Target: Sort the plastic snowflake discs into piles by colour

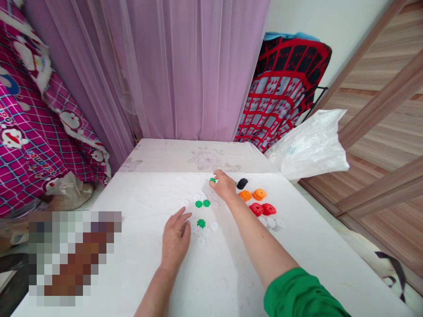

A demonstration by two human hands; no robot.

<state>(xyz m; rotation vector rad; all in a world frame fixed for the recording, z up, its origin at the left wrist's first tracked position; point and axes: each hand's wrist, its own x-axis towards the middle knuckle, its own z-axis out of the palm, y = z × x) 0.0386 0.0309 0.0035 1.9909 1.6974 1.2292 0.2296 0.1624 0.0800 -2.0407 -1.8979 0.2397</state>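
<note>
My right hand (223, 185) pinches a green snowflake disc (212, 180) between thumb and fingers, near the table's fold line. My left hand (176, 233) rests low over the table with its fingers apart and nothing in it. By its fingertips lie scattered white snowflake discs (201, 240). Among these are a single green disc (201, 223) and a pair of green discs (202, 204) side by side. A bit of green shows just past my right wrist, mostly covered.
Right of my right forearm sit piles of black (243, 183), orange (259, 194), red (269, 209) and white discs (271, 222). A white plastic bag (310, 145) stands at the table's right edge. Purple curtains (198, 70) hang behind the white-covered table (139, 255).
</note>
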